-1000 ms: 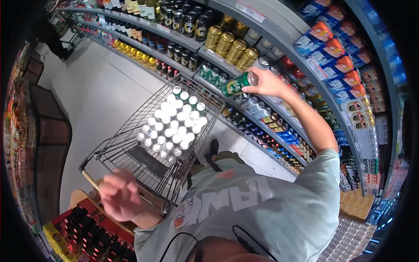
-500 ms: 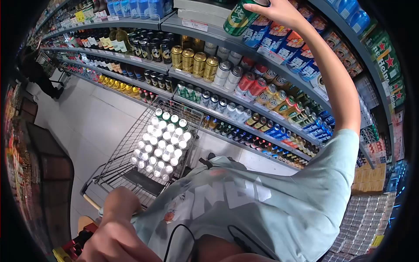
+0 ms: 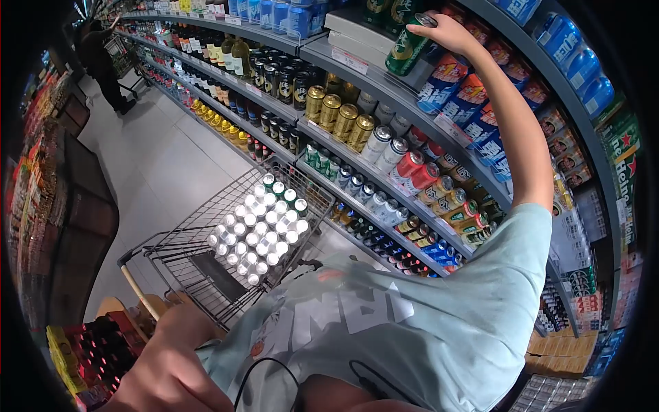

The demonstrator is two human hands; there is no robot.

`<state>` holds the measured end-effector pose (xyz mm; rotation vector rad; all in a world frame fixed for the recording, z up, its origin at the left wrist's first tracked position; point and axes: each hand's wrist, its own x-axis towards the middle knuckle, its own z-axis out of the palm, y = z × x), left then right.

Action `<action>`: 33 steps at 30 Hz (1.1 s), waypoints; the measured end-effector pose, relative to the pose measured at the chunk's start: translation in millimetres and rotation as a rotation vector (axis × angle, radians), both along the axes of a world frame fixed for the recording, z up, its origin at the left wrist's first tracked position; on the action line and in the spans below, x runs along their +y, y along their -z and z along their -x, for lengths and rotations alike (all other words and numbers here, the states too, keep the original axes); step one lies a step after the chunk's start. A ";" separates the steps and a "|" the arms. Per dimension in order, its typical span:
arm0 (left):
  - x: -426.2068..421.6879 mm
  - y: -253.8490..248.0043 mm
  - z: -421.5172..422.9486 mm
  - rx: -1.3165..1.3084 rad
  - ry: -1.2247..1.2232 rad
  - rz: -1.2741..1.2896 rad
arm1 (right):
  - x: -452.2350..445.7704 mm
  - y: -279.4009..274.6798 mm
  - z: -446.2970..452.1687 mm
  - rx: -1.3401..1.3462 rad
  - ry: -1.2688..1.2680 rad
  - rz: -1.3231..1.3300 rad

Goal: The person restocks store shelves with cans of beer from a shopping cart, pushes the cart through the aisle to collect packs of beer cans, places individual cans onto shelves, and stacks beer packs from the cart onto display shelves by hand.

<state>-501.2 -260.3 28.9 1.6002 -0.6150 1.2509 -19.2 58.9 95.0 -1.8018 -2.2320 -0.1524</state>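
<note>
Green can [image 3: 406, 53]: right of the cart [image 3: 218, 275].
Right hand [image 3: 446, 31]: I've fingers part-curled around its top.
Left hand [image 3: 168, 376]: cart's near side; finger opening, I can't tell.

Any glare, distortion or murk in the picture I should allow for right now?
Head view: glare whitens many can tops in the cart; wide-angle distortion bows the shelves, with black corners. The held green can looks reasonably sharp in that view; there too, the distant person is dark, lacking detail.
</note>
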 end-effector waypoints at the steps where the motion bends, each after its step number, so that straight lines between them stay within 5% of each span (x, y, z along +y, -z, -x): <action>1: -4.9 2.9 -3.5 -0.021 -0.064 0.003 | 5.0 1.1 -3.0 0.016 -0.024 -0.005; 8: 11.6 7.8 -17.5 -0.075 0.081 -0.052 | 18.3 8.7 -12.6 -0.141 -0.029 0.161; 20: 10.1 2.4 -8.0 0.093 0.371 0.214 | 24.8 14.3 -40.0 -0.129 0.116 0.293; 24: 11.2 9.8 -8.2 -0.020 0.061 0.201 | 12.3 10.9 -30.6 -0.101 0.063 0.256; 28: 0.2 16.9 7.5 0.044 -0.611 0.049 | -0.8 21.6 -25.3 -0.143 -0.028 -0.165; 29: 1.6 14.5 15.8 0.180 -0.610 -0.012 | -53.9 10.9 48.0 -0.132 0.093 -0.297; 30: 5.1 8.3 26.7 0.313 -0.604 -0.072 | -80.2 25.6 78.4 -0.039 -0.072 -0.433; 33: 5.1 25.6 37.5 0.473 -0.781 -0.023 | -93.2 72.0 95.9 0.278 -0.147 -0.117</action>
